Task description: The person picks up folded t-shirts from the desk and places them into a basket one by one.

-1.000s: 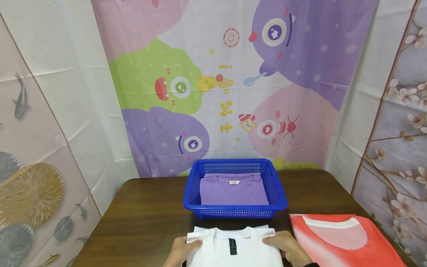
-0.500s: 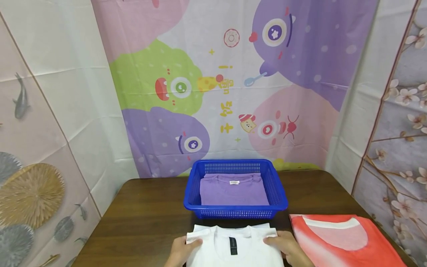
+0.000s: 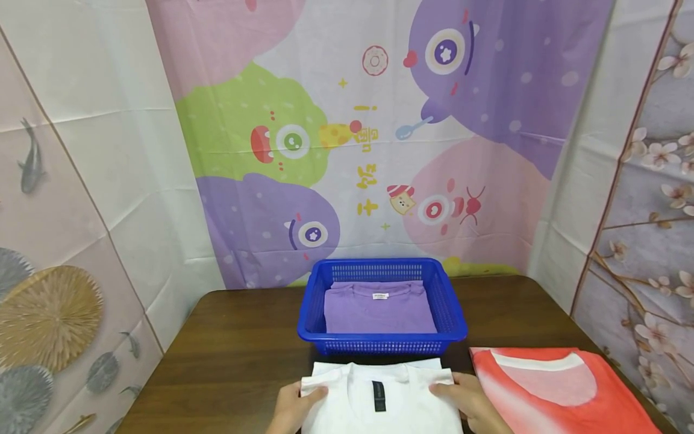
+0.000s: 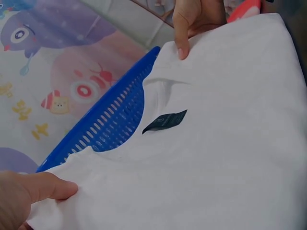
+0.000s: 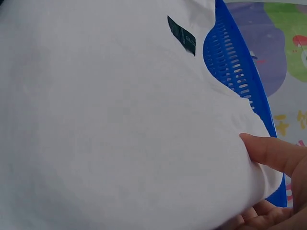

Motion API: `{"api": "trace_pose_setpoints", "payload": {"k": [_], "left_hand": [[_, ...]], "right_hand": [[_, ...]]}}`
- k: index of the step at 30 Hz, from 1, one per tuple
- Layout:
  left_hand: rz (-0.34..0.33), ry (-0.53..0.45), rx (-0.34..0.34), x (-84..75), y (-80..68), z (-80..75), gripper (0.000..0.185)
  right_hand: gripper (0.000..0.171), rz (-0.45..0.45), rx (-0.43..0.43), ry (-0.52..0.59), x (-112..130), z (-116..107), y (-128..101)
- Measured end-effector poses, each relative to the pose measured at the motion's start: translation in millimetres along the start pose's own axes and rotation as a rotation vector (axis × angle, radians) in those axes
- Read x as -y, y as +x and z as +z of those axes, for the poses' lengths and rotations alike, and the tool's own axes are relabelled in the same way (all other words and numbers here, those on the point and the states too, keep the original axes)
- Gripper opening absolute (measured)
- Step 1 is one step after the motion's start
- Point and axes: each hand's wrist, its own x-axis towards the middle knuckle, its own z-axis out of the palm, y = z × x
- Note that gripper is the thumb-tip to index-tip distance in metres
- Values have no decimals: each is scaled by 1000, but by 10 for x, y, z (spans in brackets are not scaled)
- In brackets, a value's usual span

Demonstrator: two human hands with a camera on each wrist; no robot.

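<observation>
A folded white T-shirt (image 3: 379,401) with a black neck label (image 3: 379,396) sits at the near edge of the table. My left hand (image 3: 300,401) grips its left top corner, thumb on top. My right hand (image 3: 455,395) grips the right top corner the same way. In the left wrist view the left thumb (image 4: 45,186) presses the white T-shirt (image 4: 216,158), and the right hand (image 4: 192,19) pinches the far corner. In the right wrist view the right thumb (image 5: 271,153) lies on the white T-shirt (image 5: 120,120), with fingers curled below. Just beyond is a blue basket (image 3: 382,347) with a folded purple shirt (image 3: 379,314) in it.
A red-orange shirt with a white collar (image 3: 553,392) lies flat on the brown table (image 3: 238,349) at the right front. Printed cloth backdrops hang behind and on both sides of the table. The blue basket (image 4: 110,125) stands close against the white shirt's top edge.
Both hands and the white shirt's top edge have shifted slightly toward the blue basket. The grip on the corners is the same.
</observation>
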Motion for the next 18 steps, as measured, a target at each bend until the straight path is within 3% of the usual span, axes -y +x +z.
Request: {"api": "trace_pose_setpoints", "payload": {"k": [9,18], "left_hand": [[8,-27,-9,-83,-66,-43,41],[33,-26,-20,-181,-139,-106,35]], "right_hand": [[42,7,-53,-33,102,-20,-93],[50,26,-26,-54,185,-59,-149]]}}
